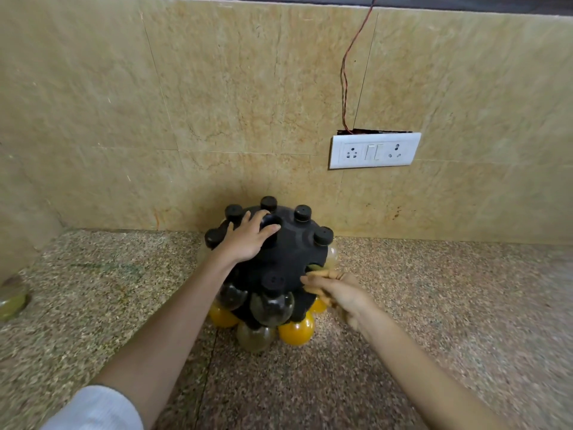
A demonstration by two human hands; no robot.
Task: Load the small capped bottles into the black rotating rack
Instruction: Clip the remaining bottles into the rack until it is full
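Note:
The black rotating rack (291, 252) stands on the speckled counter against the wall. Several small bottles with black caps (302, 212) sit in its upper ring, and round bottles with yellow (296, 332) or dark contents hang in the lower ring. My left hand (248, 240) rests on the rack's top, fingers spread around its central knob. My right hand (335, 293) is at the rack's right side, blurred, fingers against the rim beside an open slot (313, 268). Whether it holds a bottle is unclear.
One jar with greenish contents (12, 297) stands at the far left of the granite counter (434, 305). A white switch and socket plate (375, 150) with a loose red wire is on the tiled wall above the rack.

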